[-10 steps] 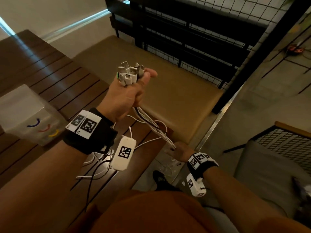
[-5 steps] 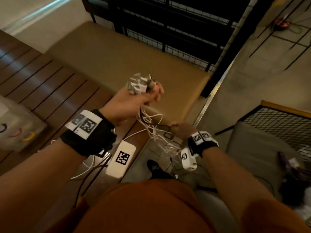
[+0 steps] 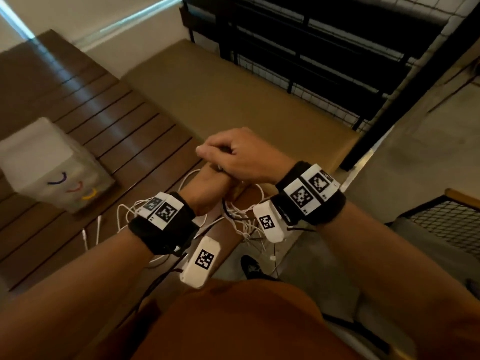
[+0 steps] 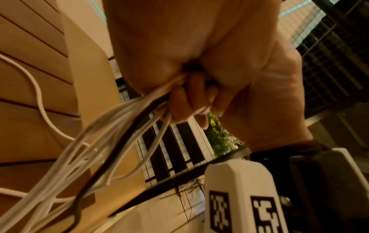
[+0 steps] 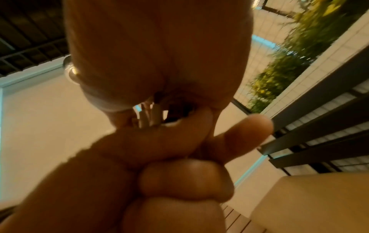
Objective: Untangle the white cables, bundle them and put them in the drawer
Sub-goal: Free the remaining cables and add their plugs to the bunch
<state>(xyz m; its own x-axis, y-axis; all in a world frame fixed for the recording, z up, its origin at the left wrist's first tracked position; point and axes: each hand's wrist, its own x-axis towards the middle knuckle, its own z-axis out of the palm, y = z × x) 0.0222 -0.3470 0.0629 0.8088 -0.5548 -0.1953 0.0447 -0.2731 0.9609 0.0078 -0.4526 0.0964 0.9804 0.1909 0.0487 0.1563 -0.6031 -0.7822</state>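
Note:
My left hand point(image 3: 207, 187) grips a bunch of white cables point(image 3: 242, 224) in its fist, with one black lead among them. In the left wrist view the cables point(image 4: 111, 126) stream down out of the curled fingers point(image 4: 191, 102). My right hand point(image 3: 233, 154) lies over the top of the left fist, fingers curled round the plug ends. The right wrist view shows a few plug ends point(image 5: 150, 115) between the two hands. More white cable point(image 3: 122, 214) trails on the slatted wooden table point(image 3: 117, 131). A translucent white drawer box point(image 3: 46, 165) with coloured curved handles stands at the left.
A tan bench point(image 3: 246, 100) runs beyond the table, with a black railing point(image 3: 324, 48) behind it. A wire-mesh seat point(image 3: 446, 222) stands at the right. My shoe point(image 3: 250, 266) is on the floor below the hanging cables.
My left hand came down and nearer with the plug ends. My right hand rose from the hanging cables and now covers the top of the left fist.

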